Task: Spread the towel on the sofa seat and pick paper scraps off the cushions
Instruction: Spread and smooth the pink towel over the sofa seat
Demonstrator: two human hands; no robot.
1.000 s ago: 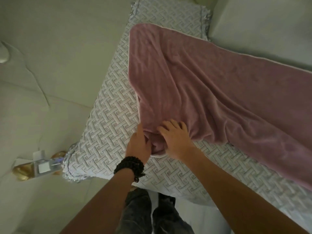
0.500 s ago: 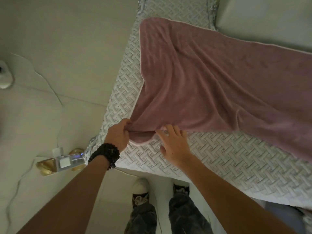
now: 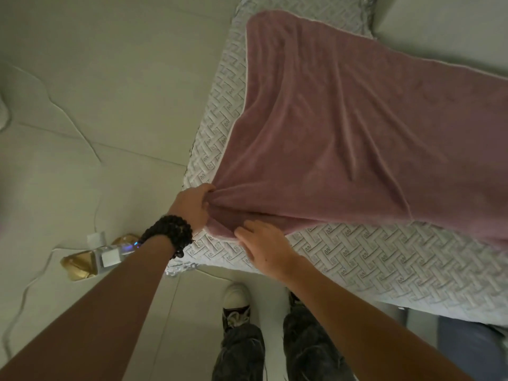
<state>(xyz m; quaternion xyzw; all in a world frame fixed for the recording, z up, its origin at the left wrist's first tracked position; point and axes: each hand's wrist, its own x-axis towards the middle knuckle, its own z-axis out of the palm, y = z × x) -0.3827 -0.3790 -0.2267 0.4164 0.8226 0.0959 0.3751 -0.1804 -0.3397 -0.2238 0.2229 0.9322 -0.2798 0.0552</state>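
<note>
A dusty pink towel (image 3: pixel 343 127) lies across the sofa seat (image 3: pixel 371 259), which wears a pale grey quilted cover with a woven pattern. Its near-left corner is bunched up at the seat's front-left edge. My left hand (image 3: pixel 192 207), with a black bead bracelet on the wrist, pinches that bunched corner. Just to the right, my right hand (image 3: pixel 264 246) has its fingertips on the towel's near hem, fingers slightly spread over the cover. No paper scraps show on the cushions.
Pale tiled floor (image 3: pixel 96 92) fills the left side. A gold object with a clear box (image 3: pixel 93 257) lies on the floor by the sofa's front-left corner, with a thin cable running from it. My shoes and jeans (image 3: pixel 239 325) stand at the seat's front.
My left hand has drawn the towel's corner leftward and toward me to the seat's edge, pulling the cloth flatter. My right hand slid off the bunched fold onto the near hem.
</note>
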